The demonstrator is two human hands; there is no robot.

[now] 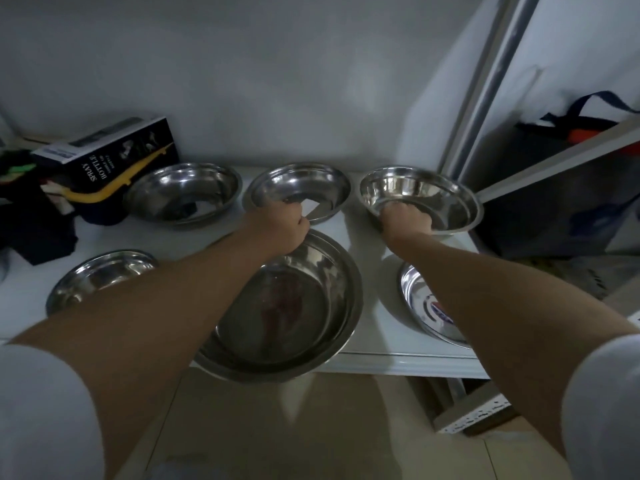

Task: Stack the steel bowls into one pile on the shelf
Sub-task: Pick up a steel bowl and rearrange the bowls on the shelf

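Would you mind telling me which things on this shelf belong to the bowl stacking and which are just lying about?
For the job:
- back left bowl
- back middle bowl, gripped by the left hand
- back right bowl, gripped by the right hand
- big front bowl
- front left bowl
- front right bowl
- shelf

Lying about:
- spray bottle box
- dark cloth
- bag

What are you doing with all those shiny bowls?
A person is gathering steel bowls spread over a white shelf. The left hand grips the near rim of the middle back bowl, and the right hand grips the near rim of the right back bowl. A big bowl sits at the front, and three more bowls lie apart. Nothing is piled up yet.
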